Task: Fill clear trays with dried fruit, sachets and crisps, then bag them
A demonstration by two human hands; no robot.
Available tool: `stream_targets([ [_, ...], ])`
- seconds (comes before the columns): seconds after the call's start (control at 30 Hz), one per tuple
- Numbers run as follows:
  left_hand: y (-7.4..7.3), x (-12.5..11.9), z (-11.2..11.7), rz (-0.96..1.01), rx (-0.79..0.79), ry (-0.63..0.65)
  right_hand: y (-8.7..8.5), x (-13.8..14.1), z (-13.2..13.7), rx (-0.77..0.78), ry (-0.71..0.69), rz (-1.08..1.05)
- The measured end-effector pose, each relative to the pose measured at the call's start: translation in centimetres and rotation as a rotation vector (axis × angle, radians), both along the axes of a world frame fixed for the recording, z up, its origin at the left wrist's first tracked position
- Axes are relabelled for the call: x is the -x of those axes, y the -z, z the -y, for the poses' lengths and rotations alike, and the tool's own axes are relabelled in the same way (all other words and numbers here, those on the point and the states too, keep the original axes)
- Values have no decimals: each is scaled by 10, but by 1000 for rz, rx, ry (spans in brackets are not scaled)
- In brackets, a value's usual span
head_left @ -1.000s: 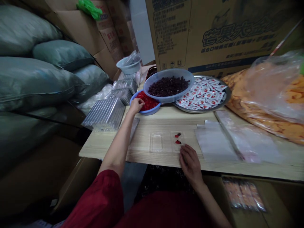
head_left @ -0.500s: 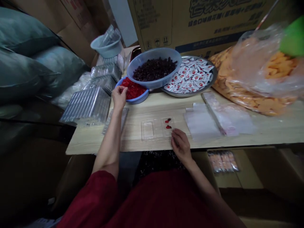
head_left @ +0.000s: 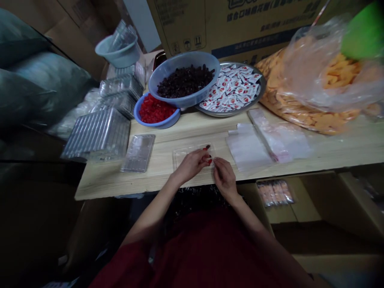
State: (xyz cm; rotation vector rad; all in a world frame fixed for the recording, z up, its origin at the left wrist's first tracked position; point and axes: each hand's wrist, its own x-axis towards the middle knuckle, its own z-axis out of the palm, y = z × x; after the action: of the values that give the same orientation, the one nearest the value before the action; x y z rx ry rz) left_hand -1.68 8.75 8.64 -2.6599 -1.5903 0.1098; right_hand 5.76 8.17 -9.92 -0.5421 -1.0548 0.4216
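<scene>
Where the hands meet: over the near edge of a pale wood-grain table top (head_left: 156,176), both of them above a clear plastic tray (head_left: 187,157) that lies flat on it.

Left hand (head_left: 190,165): fingers curled and drawn together, tips at the tray's right end, with small dark-red pieces (head_left: 208,157) just at them; whether it grips one is hidden.

Right hand (head_left: 224,179): fingers bunched and pointing up toward the left hand's tips, touching or just beside them; I cannot tell if they hold anything.

Room: a cramped storeroom, with a large printed cardboard carton (head_left: 180,28) behind the table and grey-green woven sacks (head_left: 36,80) piled at left.

Counts: two food bowls, one steel tray (head_left: 261,86) heaped with many sachets (head_left: 231,90), at least three stacks of ridged clear trays (head_left: 96,134), one loose clear tray (head_left: 138,153), two piles of flat clear bags (head_left: 247,148), one pale blue basin (head_left: 118,50).

Bowls: a blue bowl (head_left: 156,125) of glossy diced red fruit (head_left: 154,110) sits partly under the rim of a translucent blue bowl (head_left: 183,60) of wrinkled dark raisins (head_left: 184,82).

Right side: a thin plastic bag (head_left: 312,80) bulges with orange pieces.

Sleeve: deep red cloth (head_left: 192,256) covers the arms near the body.
</scene>
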Motion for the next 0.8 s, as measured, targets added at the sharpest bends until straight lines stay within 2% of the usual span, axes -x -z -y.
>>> stream_targets([
  [0.13, 4, 0, 3, 6, 31, 78, -1, -1, 0, -22, -6, 80],
  [0.2, -4, -1, 2, 40, 19, 68, 0, -2, -1, -29, -15, 91],
  [0.27, -27, 0, -2, 129, -105, 8, 1, -2, -2, -31, -25, 92],
  [0.4, -89, 10, -18, 350, -556, -123, 2, 1, -4, -53, -22, 162],
  [0.47, -106, 15, -24, 390, -664, -176, 1, 4, -2, -34, -21, 179],
  [0.5, -108, 16, -25, 392, -671, -191, -1, 5, 0, -17, -30, 172],
  [0.57, -98, 19, -24, 375, -605, -191, -6, 0, 5, 18, -68, 116],
  [0.67, -63, 22, -15, 349, -460, -189, -20, -28, 2, 47, -91, -12],
  [0.73, -39, 24, -7, 376, -416, -214, -36, -63, -18, 24, -11, -67],
  [0.8, -22, 26, 1, 437, -427, -250, -55, -101, -56, -12, 150, -101],
])
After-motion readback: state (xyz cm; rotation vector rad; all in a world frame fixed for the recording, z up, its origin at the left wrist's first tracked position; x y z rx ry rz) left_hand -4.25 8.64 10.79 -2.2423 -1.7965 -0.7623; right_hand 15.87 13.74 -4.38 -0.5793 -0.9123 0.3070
